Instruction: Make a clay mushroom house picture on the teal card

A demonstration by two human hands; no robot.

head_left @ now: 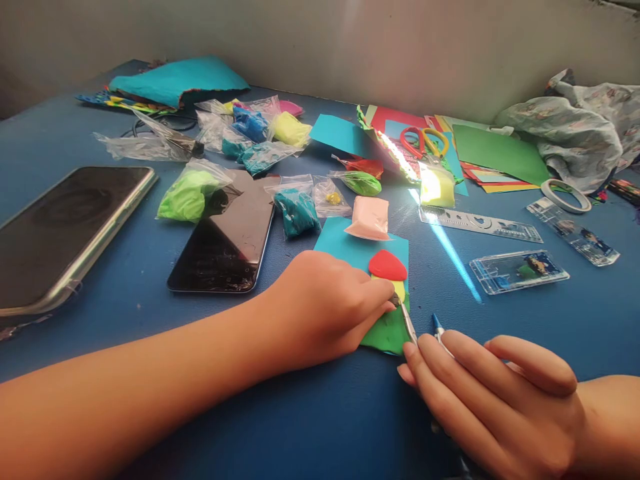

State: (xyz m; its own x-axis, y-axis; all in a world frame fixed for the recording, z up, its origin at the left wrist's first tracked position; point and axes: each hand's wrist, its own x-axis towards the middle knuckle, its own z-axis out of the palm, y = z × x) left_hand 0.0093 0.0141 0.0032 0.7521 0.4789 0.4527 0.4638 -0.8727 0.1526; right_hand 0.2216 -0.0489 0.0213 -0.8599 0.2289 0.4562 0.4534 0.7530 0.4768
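A blue card (336,233) lies on the table, carrying a red clay shape (388,265), a yellow clay piece (400,289) beneath it and green clay (387,331) along the lower part. My left hand (335,307) is closed over the card, its thumb and finger pinching a small dark piece (395,299) at the yellow clay. My right hand (493,397) grips a thin silver-tipped tool (409,322), whose tip meets the dark piece. A blue pointed tip (437,323) also sticks out by the right fingers; how it joins the tool is hidden.
Beyond the card lies a pink clay packet (369,218). Two phones (225,240) and bagged clay (187,193) are to the left. A ruler (483,223), a clear case (520,272), a tape roll (566,195) and scissors (424,143) on coloured paper (500,150) lie to the right.
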